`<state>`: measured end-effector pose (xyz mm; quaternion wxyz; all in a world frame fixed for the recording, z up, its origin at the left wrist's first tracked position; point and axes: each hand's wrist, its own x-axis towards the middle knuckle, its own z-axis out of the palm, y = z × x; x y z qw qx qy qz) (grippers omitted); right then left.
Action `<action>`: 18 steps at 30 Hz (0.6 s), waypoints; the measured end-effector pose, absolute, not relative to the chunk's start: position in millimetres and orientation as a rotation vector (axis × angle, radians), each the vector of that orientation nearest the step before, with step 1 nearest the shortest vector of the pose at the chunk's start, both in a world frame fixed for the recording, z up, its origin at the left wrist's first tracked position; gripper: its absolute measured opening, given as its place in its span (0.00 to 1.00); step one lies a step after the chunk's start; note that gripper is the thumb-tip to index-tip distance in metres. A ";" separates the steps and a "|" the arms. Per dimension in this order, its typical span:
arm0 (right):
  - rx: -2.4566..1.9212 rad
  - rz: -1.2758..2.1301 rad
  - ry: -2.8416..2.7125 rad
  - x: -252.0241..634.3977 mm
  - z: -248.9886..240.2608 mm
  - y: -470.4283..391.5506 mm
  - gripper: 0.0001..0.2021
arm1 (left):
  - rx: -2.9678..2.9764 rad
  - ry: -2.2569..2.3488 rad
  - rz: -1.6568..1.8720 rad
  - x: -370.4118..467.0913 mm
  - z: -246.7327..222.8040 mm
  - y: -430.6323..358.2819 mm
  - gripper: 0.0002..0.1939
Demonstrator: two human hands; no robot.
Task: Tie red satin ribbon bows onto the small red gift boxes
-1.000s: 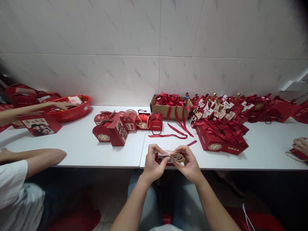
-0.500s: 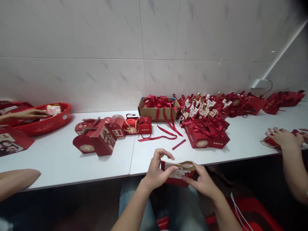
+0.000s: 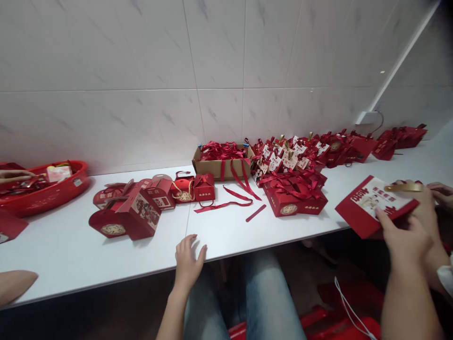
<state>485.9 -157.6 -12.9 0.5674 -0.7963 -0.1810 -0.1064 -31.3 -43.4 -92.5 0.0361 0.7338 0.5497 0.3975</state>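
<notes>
My left hand (image 3: 189, 259) rests at the table's front edge, fingers apart, holding nothing. Over on the right, my right hand (image 3: 403, 236) grips a red gift box (image 3: 364, 208) with a white printed label and a gold ribbon handle, thumb on the label. The box is tilted above the table's front edge, close to another person's hands. Red ribbon strips (image 3: 230, 200) and a short dark red strip (image 3: 255, 213) lie on the table beyond my left hand.
At left are red handled boxes (image 3: 139, 212) and a red basin (image 3: 53, 191) with a person's hand in it. A cardboard box (image 3: 221, 168) of ribbons stands by the wall. Bow-topped boxes (image 3: 295, 193) and tagged bags (image 3: 290, 158) stand to its right.
My left hand has let go of the box and moved left to the table edge. My right hand has carried the box far to the right. The view has shifted slightly.
</notes>
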 end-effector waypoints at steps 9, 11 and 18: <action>-2.077 -0.134 -0.269 565.2 -30.4 -47.0 0.20 | 2.420 1.667 1.135 -31.0 -100.5 -41.6 0.14; -2.117 -0.095 -0.180 577.0 -29.6 -28.3 0.21 | 2.432 1.660 1.125 -31.5 -99.7 -41.5 0.14; -1.958 -0.271 -0.600 588.8 -44.0 10.5 0.15 | 2.388 1.754 1.077 -27.7 -98.7 -43.4 0.16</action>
